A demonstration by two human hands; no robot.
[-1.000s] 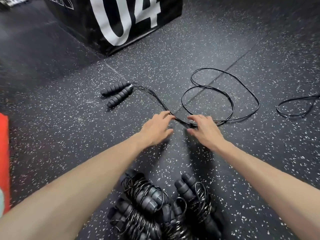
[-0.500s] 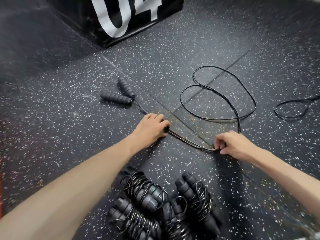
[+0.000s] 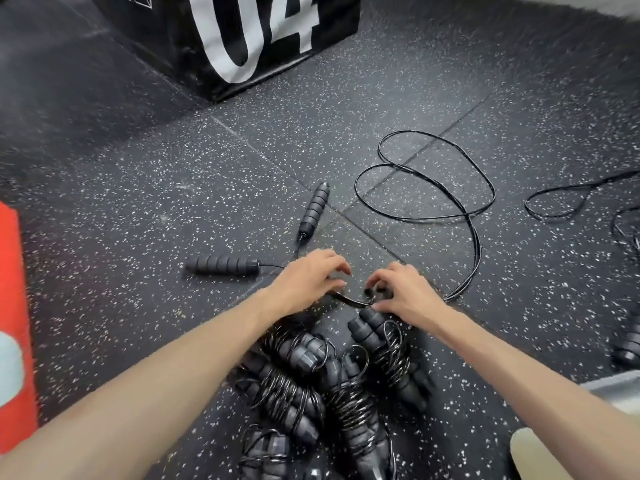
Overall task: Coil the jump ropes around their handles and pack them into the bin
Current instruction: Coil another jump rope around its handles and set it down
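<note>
Floor (image 3: 433,98): dark rubber tiles, matte, flecked white, seams visible.

Black box (image 3: 221,39), far beyond both hands: smooth faces, large white "04" printed on one side.

Orange pad (image 3: 14,306), well off to the left of the left hand: flat, bright, with a pale patch; only its edge shows.

Pile of coiled jump ropes (image 3: 332,382), just below both hands, between the forearms: several pairs of ribbed dark grey handles, each pair wound in tight glossy black turns of cord. They lie on the floor; the top of the rightmost bundle sits right under the right hand.

Loose jump rope (image 3: 478,244): thin glossy black cord, lying in two overlapping loops beyond and to the right of the right hand, then running in doubled to that hand. Its two handles (image 3: 223,265), ribbed foam-like cylinders, lie splayed apart beyond and left of the left hand, cords leading to it.

Second loose cord (image 3: 554,202), far right, uncoiled.

Left hand (image 3: 304,285): grip curled, fingers bent down over the cord.

Right hand (image 3: 405,292): grip curled, thumb and fingers pinching the cord. A short arc of cord spans between the two hands.
</note>
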